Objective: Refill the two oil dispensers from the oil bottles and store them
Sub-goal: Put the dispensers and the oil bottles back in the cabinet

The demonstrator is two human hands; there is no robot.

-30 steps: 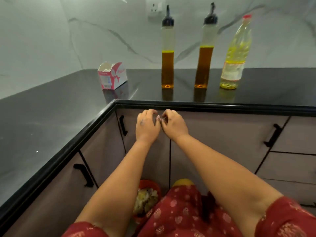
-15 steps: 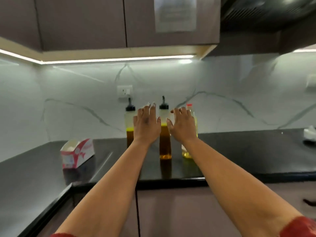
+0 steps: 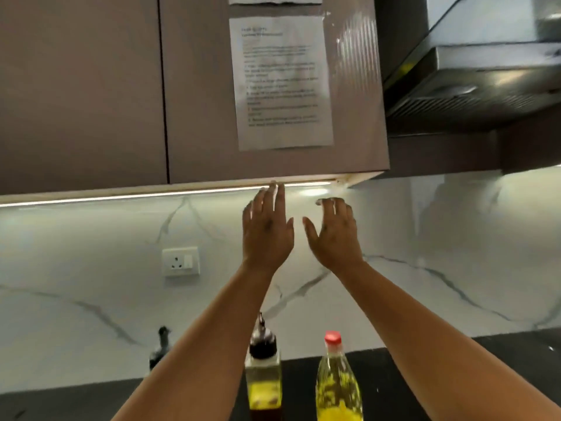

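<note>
From the head camera, both hands are reaching upward, empty, fingers spread. The left hand (image 3: 267,230) is touching its fingertips to the lower edge of the wall cabinet (image 3: 273,86), which is carrying a taped paper sheet (image 3: 280,83); the right hand (image 3: 335,235) is hovering just beside it, below that edge. On the dark worktop (image 3: 501,360) an oil dispenser (image 3: 263,372) is standing upright between the forearms, an oil bottle (image 3: 338,387) with a red cap just beside it. A second dispenser (image 3: 159,347) is showing partly behind the left forearm.
</note>
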